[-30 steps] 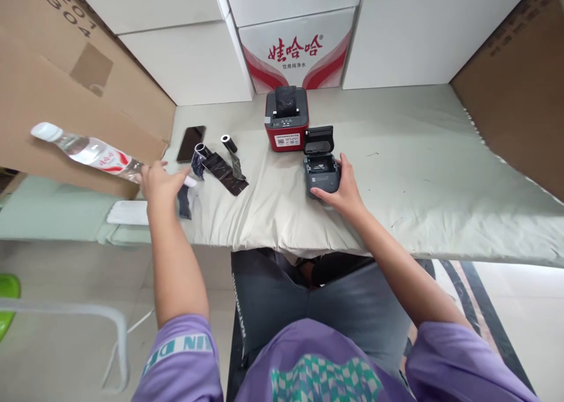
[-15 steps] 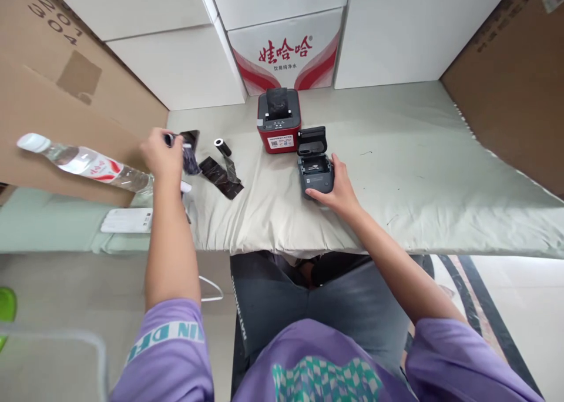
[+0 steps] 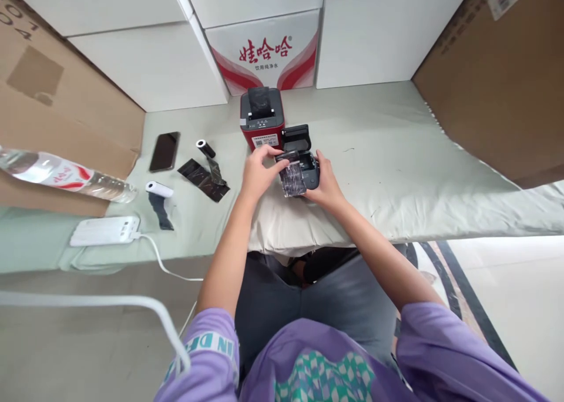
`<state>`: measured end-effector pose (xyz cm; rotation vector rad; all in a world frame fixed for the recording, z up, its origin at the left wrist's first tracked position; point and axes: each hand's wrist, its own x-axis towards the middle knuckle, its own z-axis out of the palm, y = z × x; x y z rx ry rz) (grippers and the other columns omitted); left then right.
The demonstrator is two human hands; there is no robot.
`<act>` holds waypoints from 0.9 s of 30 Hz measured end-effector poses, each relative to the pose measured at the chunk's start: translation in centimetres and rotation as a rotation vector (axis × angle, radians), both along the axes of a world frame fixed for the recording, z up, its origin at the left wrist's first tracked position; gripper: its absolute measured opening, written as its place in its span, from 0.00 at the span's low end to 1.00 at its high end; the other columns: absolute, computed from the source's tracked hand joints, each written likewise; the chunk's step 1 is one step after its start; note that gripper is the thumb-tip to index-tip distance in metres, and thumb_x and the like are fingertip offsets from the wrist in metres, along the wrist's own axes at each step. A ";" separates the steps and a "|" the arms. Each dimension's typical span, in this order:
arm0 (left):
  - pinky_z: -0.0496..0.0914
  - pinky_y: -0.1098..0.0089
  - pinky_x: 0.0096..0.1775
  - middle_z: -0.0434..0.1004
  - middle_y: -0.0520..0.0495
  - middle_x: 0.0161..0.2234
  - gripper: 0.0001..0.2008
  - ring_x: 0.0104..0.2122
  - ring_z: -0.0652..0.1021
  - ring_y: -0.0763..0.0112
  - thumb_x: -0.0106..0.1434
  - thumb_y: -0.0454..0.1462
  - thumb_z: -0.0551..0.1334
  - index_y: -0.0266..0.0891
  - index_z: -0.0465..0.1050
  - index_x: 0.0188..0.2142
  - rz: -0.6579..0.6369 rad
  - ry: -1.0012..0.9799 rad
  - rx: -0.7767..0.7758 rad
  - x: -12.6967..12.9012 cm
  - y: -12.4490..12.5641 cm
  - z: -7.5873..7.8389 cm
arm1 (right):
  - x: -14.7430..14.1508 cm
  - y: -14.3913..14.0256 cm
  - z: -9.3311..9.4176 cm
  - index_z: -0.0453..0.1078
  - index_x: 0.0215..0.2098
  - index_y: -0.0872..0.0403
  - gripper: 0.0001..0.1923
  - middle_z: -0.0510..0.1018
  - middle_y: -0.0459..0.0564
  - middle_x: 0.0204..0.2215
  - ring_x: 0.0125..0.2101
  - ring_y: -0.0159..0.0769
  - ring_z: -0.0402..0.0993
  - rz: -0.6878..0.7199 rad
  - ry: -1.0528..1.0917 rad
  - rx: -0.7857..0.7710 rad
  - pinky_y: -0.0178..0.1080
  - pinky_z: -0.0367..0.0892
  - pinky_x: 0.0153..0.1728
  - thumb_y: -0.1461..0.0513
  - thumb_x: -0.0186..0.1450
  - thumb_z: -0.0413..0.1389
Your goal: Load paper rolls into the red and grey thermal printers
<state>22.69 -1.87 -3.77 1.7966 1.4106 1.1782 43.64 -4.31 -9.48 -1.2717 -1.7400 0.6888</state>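
Note:
A small dark portable printer (image 3: 312, 176) rests on the cloth-covered table with its lid (image 3: 296, 137) raised. My right hand (image 3: 328, 184) grips its right side, thumb at the front edge and fingers round the far side. Between the thumb and fingers of my left hand (image 3: 263, 171) is a black paper roll (image 3: 288, 156), held over the printer's left part. A loose dark, streaked strip (image 3: 292, 180) hangs from the roll toward me and covers part of the printer. Just behind stands a red and black printer (image 3: 263, 120) with dark paper sticking out of its top.
To the left lie a phone (image 3: 164, 151), a black roll (image 3: 205, 148) with dark strips (image 3: 203, 180), a white roll (image 3: 159, 189) with a dark tail, and a white power bank (image 3: 104, 231) with a cable. A water bottle (image 3: 66, 176) leans there. White boxes (image 3: 264, 55) line the back.
My left hand has carried the paper roll from the left side to the open printer. The view has shifted, uncovering the phone and white roll. My right hand still holds the printer.

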 end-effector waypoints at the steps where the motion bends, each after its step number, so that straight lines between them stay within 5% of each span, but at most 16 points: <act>1: 0.72 0.66 0.44 0.81 0.46 0.43 0.10 0.44 0.79 0.64 0.61 0.41 0.69 0.41 0.75 0.40 -0.022 0.045 0.008 0.8 0.4 -0.5 | 0.0 0.1 0.0 0.43 0.75 0.53 0.70 0.64 0.66 0.62 0.64 0.65 0.61 0.002 0.002 0.004 0.65 0.58 0.66 0.37 0.46 0.70; 8: 0.70 0.67 0.42 0.83 0.47 0.43 0.08 0.39 0.79 0.66 0.63 0.39 0.67 0.40 0.76 0.41 -0.063 0.089 0.017 2.0 2.4 -0.6 | 0.0 -0.1 0.2 0.41 0.76 0.55 0.70 0.62 0.67 0.63 0.65 0.63 0.59 0.002 -0.012 -0.009 0.63 0.57 0.67 0.36 0.48 0.69; 17: 0.67 0.55 0.52 0.78 0.42 0.45 0.03 0.48 0.74 0.54 0.63 0.37 0.68 0.42 0.81 0.36 -0.127 0.472 0.019 3.3 3.0 0.0 | 0.1 0.0 0.3 0.39 0.76 0.54 0.70 0.61 0.68 0.65 0.66 0.63 0.58 0.014 -0.008 -0.028 0.65 0.55 0.67 0.37 0.49 0.69; 21: 0.63 0.50 0.53 0.74 0.40 0.50 0.15 0.52 0.69 0.49 0.71 0.43 0.60 0.43 0.84 0.35 -0.112 0.560 0.048 2.8 2.7 -0.7 | 0.1 -0.3 0.6 0.39 0.76 0.56 0.71 0.60 0.69 0.66 0.67 0.62 0.56 0.027 0.011 -0.040 0.63 0.53 0.69 0.39 0.49 0.70; 24: 0.63 0.53 0.55 0.74 0.41 0.49 0.22 0.51 0.69 0.54 0.75 0.46 0.51 0.44 0.84 0.43 -0.173 0.470 0.166 1.8 2.1 -1.0 | 0.5 -0.5 1.2 0.39 0.76 0.52 0.71 0.56 0.65 0.69 0.69 0.60 0.53 0.069 0.140 -0.120 0.60 0.52 0.70 0.38 0.48 0.69; 27: 0.65 0.56 0.52 0.74 0.41 0.44 0.23 0.46 0.71 0.58 0.73 0.52 0.54 0.42 0.82 0.48 -0.318 0.374 0.375 1.0 1.7 -1.0 | 1.5 0.6 2.4 0.41 0.76 0.47 0.60 0.57 0.60 0.71 0.69 0.54 0.57 0.060 0.409 -0.317 0.57 0.56 0.69 0.35 0.56 0.61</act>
